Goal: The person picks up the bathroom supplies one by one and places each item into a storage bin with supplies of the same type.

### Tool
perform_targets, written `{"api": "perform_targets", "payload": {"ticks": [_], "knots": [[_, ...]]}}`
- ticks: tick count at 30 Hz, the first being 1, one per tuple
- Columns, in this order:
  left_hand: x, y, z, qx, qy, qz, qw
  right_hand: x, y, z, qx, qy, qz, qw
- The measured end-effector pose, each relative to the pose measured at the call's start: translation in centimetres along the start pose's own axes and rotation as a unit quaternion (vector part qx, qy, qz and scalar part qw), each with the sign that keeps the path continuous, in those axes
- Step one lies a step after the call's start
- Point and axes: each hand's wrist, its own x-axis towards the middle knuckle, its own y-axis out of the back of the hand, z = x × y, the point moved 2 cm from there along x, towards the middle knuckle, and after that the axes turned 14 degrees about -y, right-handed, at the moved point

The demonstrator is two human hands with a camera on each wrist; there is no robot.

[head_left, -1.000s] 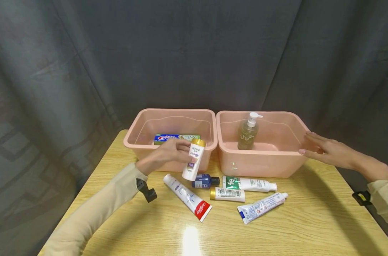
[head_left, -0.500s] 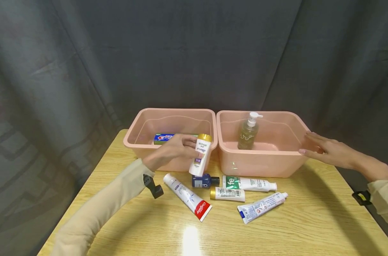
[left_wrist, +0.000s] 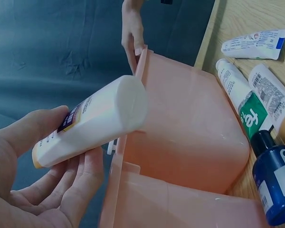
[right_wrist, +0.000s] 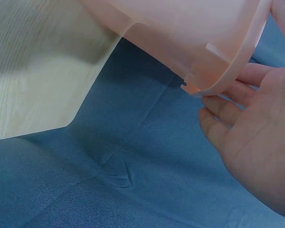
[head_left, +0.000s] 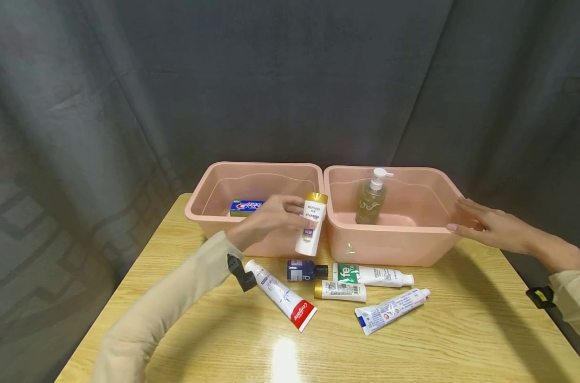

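Note:
My left hand (head_left: pixel 273 217) holds a white shampoo bottle (head_left: pixel 311 226) with a gold cap, thumb on one side and fingers on the other. The bottle is upright, slightly tilted, in front of the gap between two pink bins. In the left wrist view the bottle's base (left_wrist: pixel 131 102) points toward the right bin. My right hand (head_left: pixel 503 229) rests at the right end of the right bin (head_left: pixel 395 229), its fairly straight fingers touching the rim. A pump bottle (head_left: pixel 370 202) stands inside that bin. A blue toothpaste box (head_left: pixel 244 207), partly hidden by my hand, lies in the left bin (head_left: pixel 208 217).
In front of the bins lie a Colgate tube (head_left: pixel 280 295), a dark blue bottle (head_left: pixel 301 270), a green-and-white tube (head_left: pixel 373 275), a small gold-capped white bottle (head_left: pixel 341 291) and a white-and-blue tube (head_left: pixel 392 310). A dark curtain (head_left: pixel 290 80) hangs behind the table.
My left hand has carried the shampoo bottle rightward and a little up, from the left bin's front toward the gap between the bins. My right hand has stayed put.

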Motion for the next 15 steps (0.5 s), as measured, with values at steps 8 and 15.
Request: {"api": "perform_targets", "payload": {"ticks": [8, 15], "knots": [[0.8, -0.5, 0.2, 0.002, 0.004, -0.003, 1.0000, 0.0, 0.0, -0.1, 0.001, -0.002, 0.000, 1.0000], [1.8, -1.1, 0.5, -0.044, 0.013, 0.012, 0.9989, 0.0, 0.1, 0.0, -0.006, 0.002, 0.002, 1.0000]]}}
